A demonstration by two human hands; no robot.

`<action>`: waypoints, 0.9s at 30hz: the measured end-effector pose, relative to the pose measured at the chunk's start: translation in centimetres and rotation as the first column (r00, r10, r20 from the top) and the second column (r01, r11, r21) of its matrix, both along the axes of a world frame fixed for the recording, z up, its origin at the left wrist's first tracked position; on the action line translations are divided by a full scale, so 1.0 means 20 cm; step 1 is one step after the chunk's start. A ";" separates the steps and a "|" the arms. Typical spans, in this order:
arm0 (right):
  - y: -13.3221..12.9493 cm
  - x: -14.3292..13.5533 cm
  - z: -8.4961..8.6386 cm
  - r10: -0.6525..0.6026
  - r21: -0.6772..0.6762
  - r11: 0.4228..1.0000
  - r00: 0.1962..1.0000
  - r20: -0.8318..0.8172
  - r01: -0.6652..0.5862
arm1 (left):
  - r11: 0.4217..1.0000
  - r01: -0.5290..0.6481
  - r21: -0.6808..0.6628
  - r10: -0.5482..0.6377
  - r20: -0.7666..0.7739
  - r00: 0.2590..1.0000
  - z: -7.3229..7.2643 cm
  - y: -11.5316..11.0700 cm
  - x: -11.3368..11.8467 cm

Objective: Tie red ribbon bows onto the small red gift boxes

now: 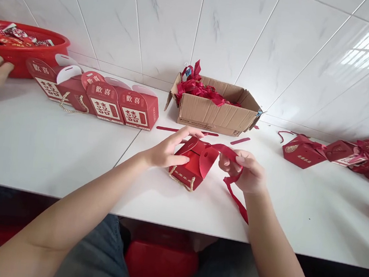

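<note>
Our bare forearms (87,198) reach up from seven and five o'clock: our left hand (166,150) clasps the red box (191,168) near the centre, thumb in front, and our right hand (248,171) pinches the red ribbon (223,149) at the box's three o'clock. We seem to be ribboning its lid flaps (209,162); next, we likely need a steady box and an even pull. At twelve o'clock, the cardboard carton (209,111) holds heaped ribbons (203,90).

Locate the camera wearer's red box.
Just right of the head view's centre, the red box sits between left hand and right hand, nearer than the cardboard carton.
</note>
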State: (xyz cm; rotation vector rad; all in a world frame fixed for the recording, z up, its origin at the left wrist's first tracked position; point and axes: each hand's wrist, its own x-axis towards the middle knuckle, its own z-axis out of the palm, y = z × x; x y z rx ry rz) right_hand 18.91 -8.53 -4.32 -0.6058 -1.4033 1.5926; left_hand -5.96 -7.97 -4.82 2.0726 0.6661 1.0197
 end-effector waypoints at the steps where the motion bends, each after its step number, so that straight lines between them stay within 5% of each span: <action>1: 0.00 0.00 0.00 0.003 0.003 1.000 1.000 0.006 -0.003 | 1.000 -0.004 0.017 0.004 -0.006 1.000 0.00 0.00 0.00; 27: 0.02 0.07 0.03 0.030 -0.014 1.000 0.984 0.176 -0.028 | 0.997 -0.050 0.060 0.054 -0.073 0.996 0.00 0.00 0.01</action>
